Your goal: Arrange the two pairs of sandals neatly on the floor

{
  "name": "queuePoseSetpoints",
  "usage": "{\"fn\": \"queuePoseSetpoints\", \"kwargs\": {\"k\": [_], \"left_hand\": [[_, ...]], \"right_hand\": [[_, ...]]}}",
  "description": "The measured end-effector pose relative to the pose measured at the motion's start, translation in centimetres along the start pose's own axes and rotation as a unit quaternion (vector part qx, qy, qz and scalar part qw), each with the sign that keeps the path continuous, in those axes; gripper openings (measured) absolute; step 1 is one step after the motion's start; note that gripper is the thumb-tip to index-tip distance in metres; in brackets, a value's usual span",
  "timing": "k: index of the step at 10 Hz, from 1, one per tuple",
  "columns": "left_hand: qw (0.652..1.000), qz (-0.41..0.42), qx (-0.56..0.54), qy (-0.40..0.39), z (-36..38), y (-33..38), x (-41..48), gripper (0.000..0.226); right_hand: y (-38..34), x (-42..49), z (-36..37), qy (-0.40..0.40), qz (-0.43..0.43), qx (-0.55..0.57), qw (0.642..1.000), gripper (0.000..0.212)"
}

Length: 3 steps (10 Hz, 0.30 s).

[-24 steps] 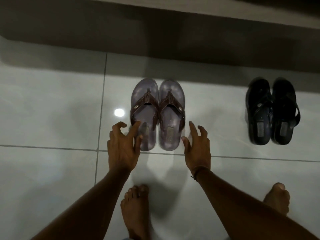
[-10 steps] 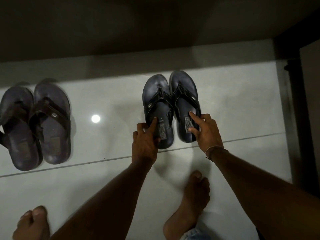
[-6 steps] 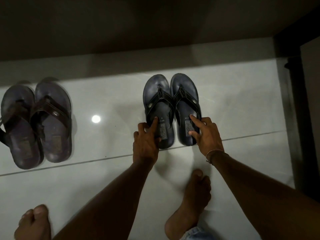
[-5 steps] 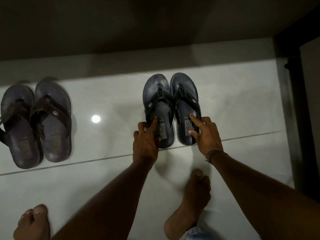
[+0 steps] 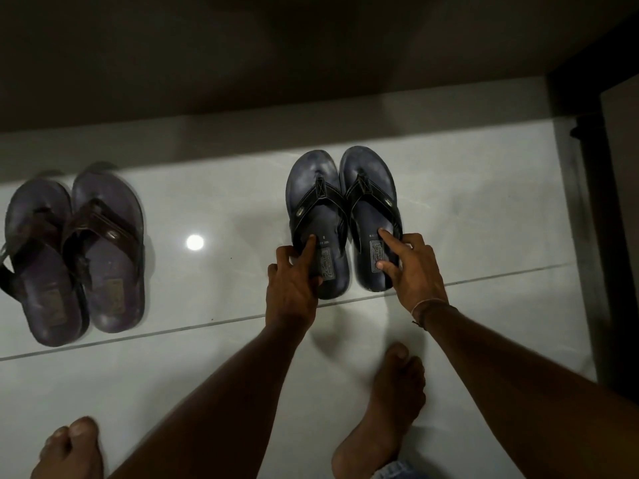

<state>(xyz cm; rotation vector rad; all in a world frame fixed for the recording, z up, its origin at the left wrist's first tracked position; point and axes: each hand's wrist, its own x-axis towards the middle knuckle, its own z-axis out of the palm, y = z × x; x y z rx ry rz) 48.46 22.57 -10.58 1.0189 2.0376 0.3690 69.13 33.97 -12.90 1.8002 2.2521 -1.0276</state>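
Note:
Two dark blue-black sandals lie side by side on the white tiled floor, toes pointing away from me. My left hand (image 5: 294, 285) grips the heel of the left black sandal (image 5: 316, 202), index finger on its insole. My right hand (image 5: 411, 267) holds the heel of the right black sandal (image 5: 368, 198), index finger and thumb on the insole label. Far to the left rests the brown-strapped pair (image 5: 76, 250), side by side and untouched, its left sandal partly cut off by the frame edge.
A dark wall base (image 5: 242, 81) runs along the back, just beyond the sandal toes. A dark door frame (image 5: 581, 202) stands at the right. My bare feet (image 5: 387, 409) rest on the tiles below my arms. A tile joint (image 5: 207, 324) crosses the floor near the heels.
I turned from the brown pair, which now lies at the left, to the black pair and took hold of both heels. Over the last second the hands and sandals barely moved.

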Motion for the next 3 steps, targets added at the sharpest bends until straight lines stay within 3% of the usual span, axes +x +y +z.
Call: {"fn": "queuePoseSetpoints", "kwargs": {"k": [2, 3], "left_hand": [[1.0, 0.015, 0.008, 0.021, -0.8, 0.2, -0.5, 0.068], [0.996, 0.026, 0.023, 0.084, -2.5, 0.9, -2.0, 0.054]], "right_hand": [[-0.9, -0.8, -0.9, 0.019, -0.019, -0.003, 1.0, 0.065], [-2.8, -2.3, -2.4, 0.058, -0.009, -0.021, 0.998, 0.063]]}}
